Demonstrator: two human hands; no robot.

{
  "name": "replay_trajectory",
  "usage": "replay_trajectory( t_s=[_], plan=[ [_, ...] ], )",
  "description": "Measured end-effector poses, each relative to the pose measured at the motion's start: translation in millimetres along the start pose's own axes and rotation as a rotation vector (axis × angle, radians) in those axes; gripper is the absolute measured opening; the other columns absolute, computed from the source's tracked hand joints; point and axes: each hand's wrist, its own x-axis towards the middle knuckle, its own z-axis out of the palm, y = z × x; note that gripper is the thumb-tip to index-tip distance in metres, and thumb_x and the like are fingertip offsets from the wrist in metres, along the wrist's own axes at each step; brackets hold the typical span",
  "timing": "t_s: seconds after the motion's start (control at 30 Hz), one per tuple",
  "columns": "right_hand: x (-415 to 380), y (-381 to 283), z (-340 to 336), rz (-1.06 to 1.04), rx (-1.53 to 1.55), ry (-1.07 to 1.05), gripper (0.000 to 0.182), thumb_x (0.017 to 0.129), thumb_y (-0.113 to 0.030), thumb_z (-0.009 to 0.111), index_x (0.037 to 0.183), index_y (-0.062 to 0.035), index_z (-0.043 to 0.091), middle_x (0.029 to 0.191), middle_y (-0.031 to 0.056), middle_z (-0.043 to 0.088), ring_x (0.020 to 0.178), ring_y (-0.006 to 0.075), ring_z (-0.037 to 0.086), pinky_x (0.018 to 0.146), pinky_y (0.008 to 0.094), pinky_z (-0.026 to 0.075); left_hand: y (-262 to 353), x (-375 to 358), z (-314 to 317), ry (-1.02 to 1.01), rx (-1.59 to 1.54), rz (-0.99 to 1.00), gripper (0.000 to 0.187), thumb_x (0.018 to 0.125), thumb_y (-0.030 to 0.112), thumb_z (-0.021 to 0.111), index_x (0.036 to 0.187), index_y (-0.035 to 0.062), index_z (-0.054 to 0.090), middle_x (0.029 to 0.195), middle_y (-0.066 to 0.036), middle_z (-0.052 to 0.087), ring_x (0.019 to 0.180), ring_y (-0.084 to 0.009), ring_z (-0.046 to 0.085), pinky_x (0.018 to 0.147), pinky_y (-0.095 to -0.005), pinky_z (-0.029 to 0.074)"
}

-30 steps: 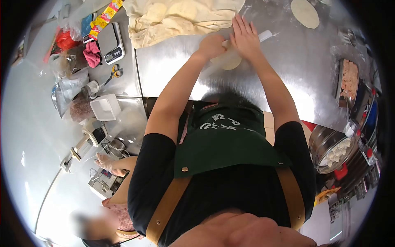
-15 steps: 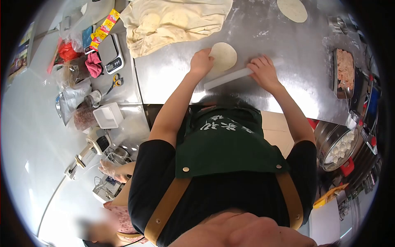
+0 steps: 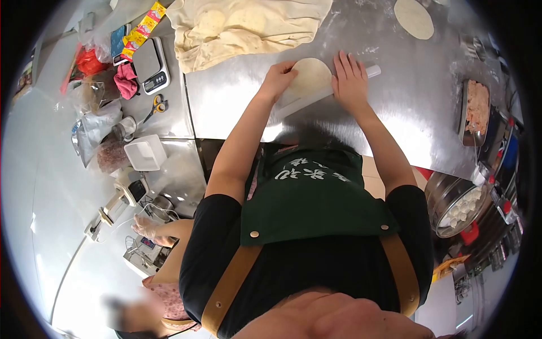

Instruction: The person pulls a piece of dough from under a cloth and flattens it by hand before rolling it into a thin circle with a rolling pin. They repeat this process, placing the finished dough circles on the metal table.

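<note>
A round, flat dough wrapper [image 3: 312, 77] lies on the steel table. My left hand [image 3: 279, 81] pinches its left edge between thumb and fingers. A white rolling pin [image 3: 307, 103] lies slantwise along the wrapper's near right side. Flat on the pin rests my right hand [image 3: 350, 81], its fingers stretched forward and slightly spread. The pin's right end sticks out past that hand. Beyond my left hand, a cream cloth [image 3: 248, 31] is spread with rounded lumps showing beneath it. Another flat dough round [image 3: 414, 18] lies at the far right.
On the left are a kitchen scale [image 3: 151, 66], scissors [image 3: 155, 108] and a white plastic tub [image 3: 145, 153]. To the right stand a metal tray of minced filling [image 3: 477, 110] and a steamer pot [image 3: 446, 198] with white pieces inside. A co-worker's gloved hand [image 3: 148, 229] is at lower left.
My right hand has moved left and flattened, fingers now extended over the pin. The pin has shifted up against the wrapper. My left hand keeps hold of the edge.
</note>
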Motion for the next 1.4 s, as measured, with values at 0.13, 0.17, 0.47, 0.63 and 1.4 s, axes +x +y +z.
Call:
replay_trajectory(
  t_s=[0.13, 0.17, 0.47, 0.63, 1.4],
  plan=[
    [48.8, -9.9, 6.2, 0.041, -0.028, -0.002, 0.052, 0.090, -0.027, 0.050, 0.138, -0.0070, 0.046, 0.147, 0.0125, 0.042, 0.136, 0.0293, 0.039, 0.112, 0.0502, 0.027, 13.6, 12.2, 2.1, -0.065, 0.116, -0.038, 0.031, 0.087, 0.007, 0.058, 0.116, -0.0042, 0.064, 0.101, -0.010, 0.068, 0.093, -0.0157, 0.062, 0.081, -0.0287, 0.049],
    [60.4, -12.2, 7.7, 0.054, -0.039, 0.025, 0.053, 0.090, -0.027, 0.049, 0.139, -0.0070, 0.045, 0.147, 0.0123, 0.042, 0.136, 0.0295, 0.039, 0.112, 0.0502, 0.027, 16.2, 17.7, 1.4, -0.090, 0.142, -0.032, 0.031, 0.087, 0.007, 0.059, 0.115, -0.0039, 0.065, 0.101, -0.010, 0.068, 0.092, -0.0160, 0.062, 0.080, -0.0288, 0.049],
    [73.6, -12.4, 14.1, 0.047, -0.030, 0.025, 0.059, 0.090, -0.031, 0.049, 0.143, -0.0057, 0.039, 0.149, 0.0126, 0.039, 0.138, 0.0304, 0.036, 0.113, 0.0489, 0.026, 21.8, 51.1, 1.5, -0.207, 0.752, 0.117, 0.030, 0.071, 0.018, 0.072, 0.097, 0.0012, 0.071, 0.096, -0.017, 0.070, 0.088, -0.0308, 0.067, 0.077, -0.0381, 0.052],
    [32.3, 0.9, 12.6, -0.063, 0.052, 0.013, 0.060, 0.088, -0.033, 0.055, 0.141, -0.0067, 0.042, 0.149, 0.0120, 0.039, 0.136, 0.0294, 0.038, 0.114, 0.0494, 0.025, 29.2, 29.5, 15.2, -0.129, 1.160, 0.301, 0.030, 0.077, 0.016, 0.067, 0.106, 0.0057, 0.069, 0.100, -0.018, 0.069, 0.092, -0.0329, 0.066, 0.080, -0.0413, 0.052],
    [21.8, -1.6, -15.8, -0.136, 0.113, -0.021, 0.046, 0.084, -0.037, 0.063, 0.119, -0.0072, 0.059, 0.130, 0.0139, 0.052, 0.124, 0.0309, 0.046, 0.111, 0.0485, 0.028, 6.9, 9.2, -12.8, -0.041, 0.981, 0.427, 0.030, 0.078, 0.005, 0.061, 0.107, 0.0058, 0.067, 0.101, -0.019, 0.066, 0.097, -0.0363, 0.062, 0.084, -0.0431, 0.050]
  ],
)
